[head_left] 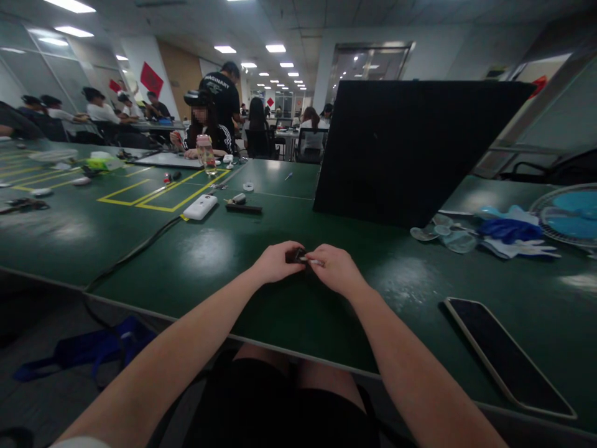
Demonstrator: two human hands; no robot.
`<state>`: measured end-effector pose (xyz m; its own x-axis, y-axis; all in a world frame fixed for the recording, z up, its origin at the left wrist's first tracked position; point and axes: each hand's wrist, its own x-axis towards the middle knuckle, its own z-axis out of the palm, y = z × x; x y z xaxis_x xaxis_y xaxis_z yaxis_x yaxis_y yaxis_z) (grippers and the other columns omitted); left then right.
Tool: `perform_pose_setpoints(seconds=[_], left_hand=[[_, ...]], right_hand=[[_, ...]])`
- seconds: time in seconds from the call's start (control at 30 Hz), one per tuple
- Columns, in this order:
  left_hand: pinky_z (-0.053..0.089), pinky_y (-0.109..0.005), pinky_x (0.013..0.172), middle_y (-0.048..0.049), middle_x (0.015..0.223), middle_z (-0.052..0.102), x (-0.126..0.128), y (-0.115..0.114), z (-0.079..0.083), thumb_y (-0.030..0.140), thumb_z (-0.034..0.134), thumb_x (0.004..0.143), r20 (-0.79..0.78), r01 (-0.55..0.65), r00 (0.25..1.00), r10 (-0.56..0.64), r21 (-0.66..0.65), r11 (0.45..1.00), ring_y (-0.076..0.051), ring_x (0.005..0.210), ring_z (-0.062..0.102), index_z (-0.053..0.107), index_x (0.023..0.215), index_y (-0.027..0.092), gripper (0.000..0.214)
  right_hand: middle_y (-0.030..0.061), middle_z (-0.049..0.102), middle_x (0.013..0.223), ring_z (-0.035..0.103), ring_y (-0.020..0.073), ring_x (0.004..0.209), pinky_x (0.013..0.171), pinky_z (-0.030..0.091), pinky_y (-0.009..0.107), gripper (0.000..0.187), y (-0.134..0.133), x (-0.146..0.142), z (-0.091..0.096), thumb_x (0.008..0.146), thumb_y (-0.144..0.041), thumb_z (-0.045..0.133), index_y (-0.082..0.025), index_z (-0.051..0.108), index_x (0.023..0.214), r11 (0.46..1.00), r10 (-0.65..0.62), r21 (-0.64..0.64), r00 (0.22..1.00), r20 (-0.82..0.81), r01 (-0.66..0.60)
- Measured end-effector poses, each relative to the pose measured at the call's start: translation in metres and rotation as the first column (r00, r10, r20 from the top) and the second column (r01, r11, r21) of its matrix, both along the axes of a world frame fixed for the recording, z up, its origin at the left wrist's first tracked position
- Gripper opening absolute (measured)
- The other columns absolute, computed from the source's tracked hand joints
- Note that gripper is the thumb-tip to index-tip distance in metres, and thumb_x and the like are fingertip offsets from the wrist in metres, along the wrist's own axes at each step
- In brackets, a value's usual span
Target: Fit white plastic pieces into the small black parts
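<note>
Both my hands meet over the dark green table (261, 311) in front of me. My left hand (275, 261) is closed around a small black object (296, 254), held just above the tabletop. My right hand (336, 269) pinches a thin white stick-like tool (311, 261) whose tip touches the black object. What the black object is I cannot make out.
A phone (506, 356) lies face up at the near right edge. A large black panel (410, 149) stands behind my hands. Blue gloves (510, 231) and clear discs lie right, a white power bank (200, 206) with a cable left. Other people sit at far tables.
</note>
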<state>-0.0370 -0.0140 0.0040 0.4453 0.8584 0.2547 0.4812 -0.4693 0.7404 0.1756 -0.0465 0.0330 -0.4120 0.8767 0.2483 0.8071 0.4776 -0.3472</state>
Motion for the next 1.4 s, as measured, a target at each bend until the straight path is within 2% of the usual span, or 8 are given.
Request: perform_pose_setpoints(seconds=[0.17,0.27,0.4,0.53,0.6,0.8,1.17,1.4], left_hand=[[0.054,-0.039,0.102,-0.0044,0.119,0.073,-0.002,-0.001,0.001,0.038,0.078,0.077,-0.002,0.019,1.0,-0.019,0.0,1.0,-0.023,0.109,0.069,0.066,0.126,0.026,0.052],[0.053,-0.039,0.105,-0.0039,0.121,0.072,-0.003,-0.001,0.001,0.038,0.077,0.078,-0.019,0.037,0.999,-0.037,0.005,0.999,-0.023,0.111,0.068,0.066,0.126,0.027,0.05],[0.052,-0.038,0.105,-0.0039,0.121,0.073,-0.001,-0.002,0.003,0.038,0.077,0.079,-0.042,0.015,0.999,-0.015,0.001,1.0,-0.022,0.112,0.068,0.064,0.128,0.026,0.052],[0.054,-0.039,0.101,-0.0047,0.118,0.074,0.003,-0.006,0.006,0.041,0.076,0.079,-0.069,-0.063,0.996,0.064,0.006,0.998,-0.023,0.108,0.07,0.065,0.124,0.024,0.05],[0.055,-0.039,0.1,-0.0048,0.116,0.074,0.003,-0.008,0.008,0.043,0.076,0.079,-0.069,-0.09,0.994,0.089,-0.005,0.996,-0.023,0.108,0.07,0.066,0.122,0.023,0.049],[0.055,-0.038,0.1,-0.0033,0.115,0.074,0.001,-0.007,0.007,0.041,0.078,0.077,-0.052,-0.046,0.998,0.046,0.005,0.999,-0.023,0.107,0.07,0.067,0.119,0.024,0.047],[0.056,-0.039,0.096,-0.0044,0.112,0.075,0.001,-0.007,0.007,0.042,0.081,0.073,-0.052,-0.088,0.995,0.086,-0.037,0.995,-0.023,0.103,0.071,0.066,0.113,0.024,0.047],[0.056,-0.036,0.091,-0.0024,0.106,0.075,-0.001,-0.005,0.003,0.042,0.08,0.073,-0.025,-0.042,0.999,0.042,-0.003,0.999,-0.021,0.098,0.071,0.066,0.11,0.024,0.043]], right_hand=[[0.0043,0.068,0.11,0.064,0.0201,0.09,0.078,0.051,0.035,0.025,-0.002,0.005,0.005,0.093,-0.028,0.06,-0.03,0.079,0.108,0.996,0.024,-0.082,0.999,-0.03,-0.026],[0.0058,0.068,0.11,0.064,0.0209,0.093,0.08,0.052,0.035,0.023,-0.001,0.006,0.007,0.094,-0.034,0.06,-0.027,0.078,0.107,0.997,-0.058,-0.066,0.989,-0.134,0.049],[0.0087,0.069,0.113,0.064,0.0226,0.099,0.084,0.051,0.036,0.04,0.005,0.008,0.004,0.1,-0.05,0.049,-0.022,0.078,0.097,0.974,-0.228,-0.09,0.905,-0.359,0.209],[0.0099,0.068,0.124,0.063,0.0242,0.11,0.093,0.049,0.037,0.051,0.008,0.0,-0.003,0.104,-0.055,0.039,-0.021,0.077,0.109,0.975,-0.22,-0.094,0.843,-0.491,0.199],[0.01,0.068,0.127,0.064,0.0245,0.112,0.092,0.049,0.037,0.051,0.007,-0.006,-0.005,0.104,-0.054,0.039,-0.022,0.076,0.116,0.976,-0.219,-0.126,0.845,-0.487,0.18],[0.0092,0.07,0.124,0.064,0.0255,0.112,0.093,0.048,0.037,0.046,0.004,-0.012,-0.007,0.104,-0.051,0.043,-0.023,0.077,0.115,0.976,-0.19,-0.178,0.901,-0.391,0.128],[0.0087,0.07,0.11,0.065,0.0234,0.096,0.081,0.05,0.035,0.055,0.004,-0.012,-0.012,0.104,-0.057,0.035,-0.024,0.07,0.13,0.975,-0.223,-0.112,0.83,-0.511,0.193],[0.0091,0.071,0.114,0.065,0.0242,0.105,0.09,0.048,0.037,0.045,0.008,-0.011,-0.015,0.103,-0.051,0.043,-0.024,0.078,0.112,0.989,-0.137,-0.095,0.935,-0.326,0.112]])
